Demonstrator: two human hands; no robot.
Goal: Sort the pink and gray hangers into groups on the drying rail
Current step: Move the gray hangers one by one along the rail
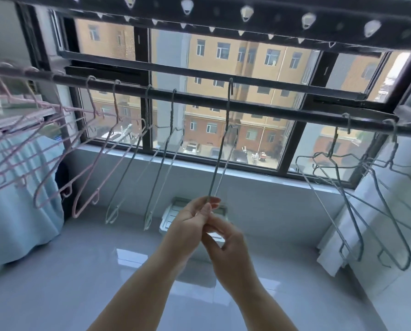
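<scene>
A dark drying rail point(199, 97) runs across the view in front of the window. Several pink hangers point(56, 149) hang bunched at its left end. Two gray hangers point(137, 154) hang just right of them. Several more gray hangers point(357, 192) cluster at the right end. One gray hanger point(223, 144) is held up near the middle, its hook point(230, 86) raised above the rail. My left hand point(192, 218) pinches this hanger's lower end. My right hand point(226, 240) sits just below, fingers closed on the same end.
A second rail with white clips point(247, 13) runs overhead. A light blue cloth point(20, 199) hangs at the left. A white cloth point(350, 225) hangs at the right. A white tray point(175, 211) lies on the glossy floor below the window sill.
</scene>
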